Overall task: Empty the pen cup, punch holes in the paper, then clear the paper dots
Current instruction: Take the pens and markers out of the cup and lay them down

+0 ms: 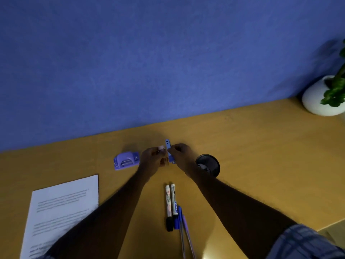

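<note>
A purple hole punch (126, 160) sits on the wooden desk (252, 156) near the wall. Just right of it, my right hand (182, 155) grips a narrow blue plastic piece (169, 150), held upright above the desk. My left hand (153, 159) pinches something small and pale (161, 147) right beside that piece. The black mesh pen cup (210, 165) stands behind my right wrist. Two markers (171, 206) and two pens (183, 232) lie side by side on the desk between my forearms. A printed paper sheet (61, 208) lies at the left, partly under my left arm.
A white round pot with a green plant (321, 96) stands at the desk's far right corner. A blue wall (149, 62) runs along the back edge of the desk.
</note>
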`<act>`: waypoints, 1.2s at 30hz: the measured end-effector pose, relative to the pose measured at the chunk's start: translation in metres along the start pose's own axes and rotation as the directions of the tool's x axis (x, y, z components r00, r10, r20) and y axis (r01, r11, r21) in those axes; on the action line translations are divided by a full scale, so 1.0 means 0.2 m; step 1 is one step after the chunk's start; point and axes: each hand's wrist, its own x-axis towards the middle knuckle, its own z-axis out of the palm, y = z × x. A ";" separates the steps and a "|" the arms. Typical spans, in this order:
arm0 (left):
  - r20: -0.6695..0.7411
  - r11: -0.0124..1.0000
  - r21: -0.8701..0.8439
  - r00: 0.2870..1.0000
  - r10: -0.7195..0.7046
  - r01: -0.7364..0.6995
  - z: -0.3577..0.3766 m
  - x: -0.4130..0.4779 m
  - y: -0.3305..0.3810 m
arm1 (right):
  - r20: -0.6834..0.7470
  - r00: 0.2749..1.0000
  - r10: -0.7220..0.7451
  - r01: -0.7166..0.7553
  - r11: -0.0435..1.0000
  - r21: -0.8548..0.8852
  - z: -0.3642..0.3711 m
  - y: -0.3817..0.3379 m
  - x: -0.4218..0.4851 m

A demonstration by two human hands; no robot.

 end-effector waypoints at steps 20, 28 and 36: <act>-0.077 0.922 0.386 0.997 0.007 0.024 0.08 0.40 0.05 | -0.171 0.985 0.000 -0.125 0.681 -0.721 -0.12 -0.02 0.57; -0.082 0.978 0.193 0.995 -0.065 0.080 0.10 0.40 0.10 | -0.111 0.931 -0.348 0.226 0.788 -0.573 -0.13 0.01 0.47; -0.108 0.975 0.181 0.988 -0.109 0.127 0.15 0.42 0.12 | 0.140 0.961 -0.240 0.275 0.891 -0.360 -0.05 0.03 0.38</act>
